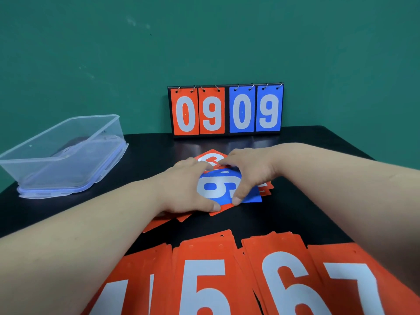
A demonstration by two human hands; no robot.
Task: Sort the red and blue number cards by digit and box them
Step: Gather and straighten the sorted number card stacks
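A loose heap of red and blue number cards lies mid-table, with a blue card (223, 186) showing a white digit on top and red cards (210, 156) sticking out beneath. My left hand (185, 188) grips the heap's left side, thumb at its near edge. My right hand (247, 171) grips the right side, thumb on the blue card's near corner. Sorted red stacks lie along the near edge: a 4 stack (136, 280), a 5 stack (204, 276), a 6 stack (281, 273) and a 7 stack (354, 280). A clear plastic box (61, 153) stands at the left.
A flip scoreboard (226, 110) stands against the green wall at the table's back, reading red 09 and blue 09. The clear box rests on its lid with blue clasps (68, 189). The table top (295, 212) is black.
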